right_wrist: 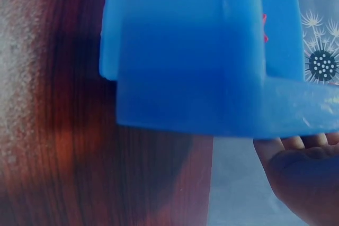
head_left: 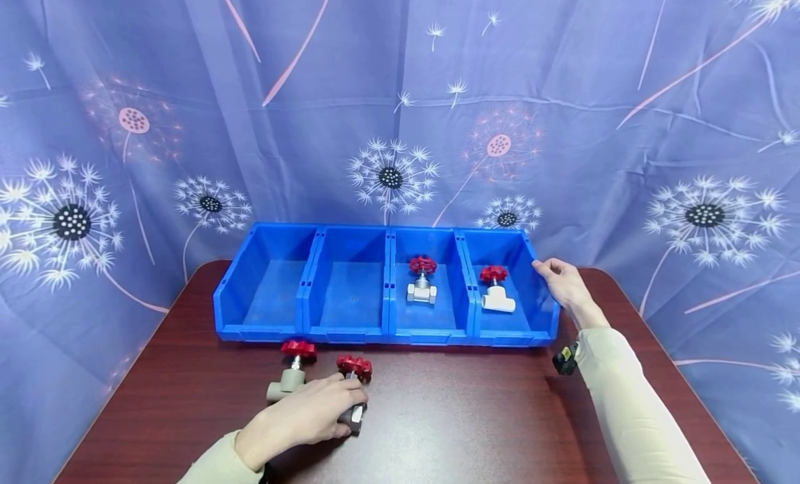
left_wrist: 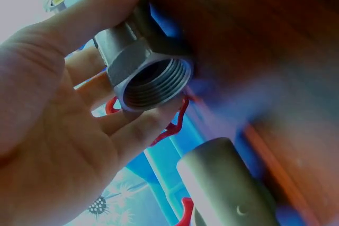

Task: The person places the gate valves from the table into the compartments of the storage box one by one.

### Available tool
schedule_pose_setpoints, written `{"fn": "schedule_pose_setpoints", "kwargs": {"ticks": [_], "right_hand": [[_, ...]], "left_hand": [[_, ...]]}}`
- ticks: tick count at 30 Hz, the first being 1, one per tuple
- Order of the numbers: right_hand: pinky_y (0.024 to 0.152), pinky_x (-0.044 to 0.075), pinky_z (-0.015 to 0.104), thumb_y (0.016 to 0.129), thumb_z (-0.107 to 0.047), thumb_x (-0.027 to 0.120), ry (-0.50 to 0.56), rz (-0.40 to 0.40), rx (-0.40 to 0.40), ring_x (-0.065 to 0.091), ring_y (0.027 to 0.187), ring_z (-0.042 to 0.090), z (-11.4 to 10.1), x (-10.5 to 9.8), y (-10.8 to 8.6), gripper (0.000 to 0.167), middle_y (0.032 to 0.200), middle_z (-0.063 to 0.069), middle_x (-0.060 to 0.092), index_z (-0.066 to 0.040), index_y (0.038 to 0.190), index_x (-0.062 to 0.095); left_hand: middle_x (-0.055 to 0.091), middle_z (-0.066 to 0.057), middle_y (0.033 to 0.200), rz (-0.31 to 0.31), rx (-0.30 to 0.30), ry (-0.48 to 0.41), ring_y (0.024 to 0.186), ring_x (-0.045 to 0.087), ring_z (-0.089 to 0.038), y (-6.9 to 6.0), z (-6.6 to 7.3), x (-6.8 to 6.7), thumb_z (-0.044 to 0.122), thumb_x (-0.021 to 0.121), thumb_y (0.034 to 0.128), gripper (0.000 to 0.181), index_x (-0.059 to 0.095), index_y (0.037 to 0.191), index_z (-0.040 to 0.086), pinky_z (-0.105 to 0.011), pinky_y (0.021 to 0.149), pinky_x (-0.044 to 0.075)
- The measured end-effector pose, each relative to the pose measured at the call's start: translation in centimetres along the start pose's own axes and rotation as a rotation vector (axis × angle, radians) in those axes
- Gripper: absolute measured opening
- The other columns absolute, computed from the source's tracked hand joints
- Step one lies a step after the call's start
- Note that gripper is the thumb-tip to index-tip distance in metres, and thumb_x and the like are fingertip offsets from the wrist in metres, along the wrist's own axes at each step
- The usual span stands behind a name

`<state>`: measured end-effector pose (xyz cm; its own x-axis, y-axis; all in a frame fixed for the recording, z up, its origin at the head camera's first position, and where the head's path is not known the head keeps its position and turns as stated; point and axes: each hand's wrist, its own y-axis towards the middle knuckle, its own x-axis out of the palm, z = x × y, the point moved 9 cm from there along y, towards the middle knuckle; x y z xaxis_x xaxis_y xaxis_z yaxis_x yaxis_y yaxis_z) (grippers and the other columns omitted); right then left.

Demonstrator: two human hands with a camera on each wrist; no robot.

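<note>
In the head view my left hand (head_left: 312, 409) grips a dark metal valve (head_left: 353, 418) with a red handwheel, low over the table's front half. The left wrist view shows the valve's threaded opening (left_wrist: 156, 84) between thumb and fingers. Just left of it stands a grey-beige plastic valve (head_left: 292, 381), also with a red handwheel. On the right, my right hand (head_left: 565, 286) holds the upper side edge of the end blue bin (head_left: 546, 310); in the right wrist view the bin wall (right_wrist: 185, 78) hides the fingertips of that hand (right_wrist: 307, 175).
A row of joined blue bins (head_left: 350, 337) stands at the table's back. A silver metal valve (head_left: 422, 291) lies in the third compartment from the left, a white plastic valve (head_left: 498, 300) in the rightmost. A patterned curtain (head_left: 312, 123) hangs behind the brown table (head_left: 462, 414).
</note>
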<state>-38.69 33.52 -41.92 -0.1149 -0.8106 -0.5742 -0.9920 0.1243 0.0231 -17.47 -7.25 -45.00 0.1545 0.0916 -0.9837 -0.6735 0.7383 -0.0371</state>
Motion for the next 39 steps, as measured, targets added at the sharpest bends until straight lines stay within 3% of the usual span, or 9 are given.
{"fn": "schedule_pose_setpoints", "kwargs": {"ticks": [8, 18, 28, 39], "right_hand": [[0.074, 0.032, 0.036, 0.101, -0.044, 0.051, 0.019, 0.017, -0.013, 0.043, 0.091, 0.028, 0.1, 0.0, 0.1, 0.049, 0.099, 0.015, 0.051, 0.005, 0.099, 0.057], [0.076, 0.034, 0.037, 0.100, -0.046, 0.050, -0.003, 0.020, 0.009, 0.045, 0.092, 0.030, 0.4, -0.1, 0.1, 0.050, 0.098, 0.016, 0.053, 0.004, 0.099, 0.058], [0.076, 0.034, 0.037, 0.100, -0.047, 0.049, -0.016, 0.004, 0.006, 0.045, 0.094, 0.030, 0.2, 0.0, 0.1, 0.051, 0.100, 0.017, 0.054, 0.003, 0.100, 0.058], [0.079, 0.034, 0.037, 0.100, -0.048, 0.049, -0.026, 0.010, 0.001, 0.045, 0.097, 0.030, 0.2, 0.0, 0.2, 0.051, 0.106, 0.017, 0.054, 0.003, 0.101, 0.059]], "left_hand": [[0.063, 0.006, 0.105, 0.039, 0.018, 0.070, 0.093, 0.060, -0.015, -0.1, 0.3, -0.1, 0.030, 0.086, 0.0721, 0.039, 0.069, 0.105, 0.019, -0.032, 0.073, 0.053], [0.064, 0.004, 0.101, 0.094, 0.014, 0.132, 0.085, 0.061, -0.016, -0.1, 0.5, -1.3, 0.032, 0.086, 0.0704, 0.037, 0.069, 0.099, 0.017, -0.030, 0.066, 0.051], [0.064, 0.003, 0.100, 0.129, -0.010, 0.143, 0.085, 0.062, -0.018, 0.3, 0.5, -3.9, 0.032, 0.085, 0.0727, 0.036, 0.069, 0.100, 0.015, -0.030, 0.065, 0.053], [0.064, 0.001, 0.104, 0.176, -0.049, 0.095, 0.090, 0.061, -0.021, 0.8, -1.0, -6.5, 0.027, 0.083, 0.0758, 0.035, 0.068, 0.105, 0.015, -0.038, 0.072, 0.054]]}}
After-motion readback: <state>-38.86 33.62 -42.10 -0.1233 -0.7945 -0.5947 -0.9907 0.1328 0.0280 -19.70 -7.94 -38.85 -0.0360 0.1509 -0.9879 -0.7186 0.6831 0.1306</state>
